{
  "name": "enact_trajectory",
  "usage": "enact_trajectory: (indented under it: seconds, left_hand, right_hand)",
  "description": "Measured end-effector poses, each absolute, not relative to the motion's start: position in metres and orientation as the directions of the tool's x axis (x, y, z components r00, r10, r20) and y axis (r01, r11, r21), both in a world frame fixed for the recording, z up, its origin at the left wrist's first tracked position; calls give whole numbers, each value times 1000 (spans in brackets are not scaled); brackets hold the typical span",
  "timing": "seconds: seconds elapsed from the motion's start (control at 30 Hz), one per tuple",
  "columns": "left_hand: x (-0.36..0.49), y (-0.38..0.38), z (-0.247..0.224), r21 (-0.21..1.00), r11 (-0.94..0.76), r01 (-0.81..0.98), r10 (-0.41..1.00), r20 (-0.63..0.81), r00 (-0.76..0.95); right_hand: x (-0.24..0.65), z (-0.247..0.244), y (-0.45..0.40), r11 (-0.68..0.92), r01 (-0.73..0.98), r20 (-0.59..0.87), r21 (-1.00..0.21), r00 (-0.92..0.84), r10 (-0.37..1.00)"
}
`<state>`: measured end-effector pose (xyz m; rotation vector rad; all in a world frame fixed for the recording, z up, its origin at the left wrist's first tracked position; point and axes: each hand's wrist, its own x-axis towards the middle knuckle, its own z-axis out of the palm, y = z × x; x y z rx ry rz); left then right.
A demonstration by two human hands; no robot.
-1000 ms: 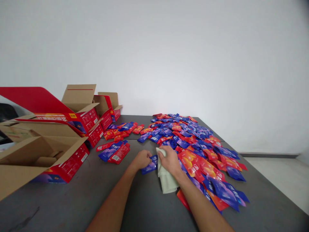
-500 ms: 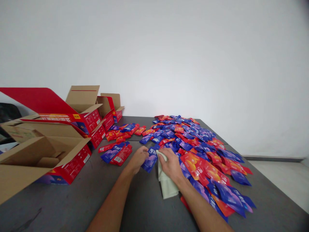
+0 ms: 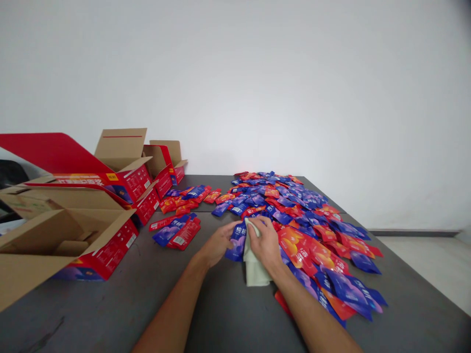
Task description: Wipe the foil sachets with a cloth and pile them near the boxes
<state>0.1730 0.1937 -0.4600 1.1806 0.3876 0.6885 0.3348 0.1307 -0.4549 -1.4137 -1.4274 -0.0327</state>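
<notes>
Near the middle of the table, a blue and purple pouch (image 3: 236, 245) is pinched at its left side by my left hand (image 3: 218, 244). My right hand (image 3: 264, 241) is closed on a pale green cloth (image 3: 255, 268), which covers the pouch's right edge and hangs down over the table. The pouch is tilted up with its printed front towards me. Just right of my right hand spreads a big heap of red and blue pouches (image 3: 300, 247). Left of my left hand lies a small group of pouches (image 3: 176, 230), red and blue.
Open red cardboard boxes (image 3: 114, 247) stand along the left, flaps spread. Another cluster of pouches (image 3: 186, 198) lies farther back, left of centre. The dark grey table (image 3: 147, 304) meets a white wall (image 3: 235, 88); its right edge borders the floor (image 3: 423, 260).
Both hands have shifted slightly; the pouch has moved a little right and turned more upright. The cloth has come over its right edge.
</notes>
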Motion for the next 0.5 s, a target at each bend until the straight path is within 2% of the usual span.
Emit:
enact_trajectory:
  seconds: [0.13, 0.27, 0.5]
  left_hand:
    - [177, 189, -460, 946, 180, -270, 660, 87, 746]
    - [176, 193, -464, 954, 120, -277, 736, 101, 669]
    - [178, 200, -466, 911, 98, -401, 838, 142, 527]
  right_hand:
    - [336, -458, 131, 282, 744, 650, -606, 259, 714]
    - [325, -469, 132, 352, 740, 618, -574, 110, 778]
    - [315, -472, 128, 369, 736, 557, -568, 12, 831]
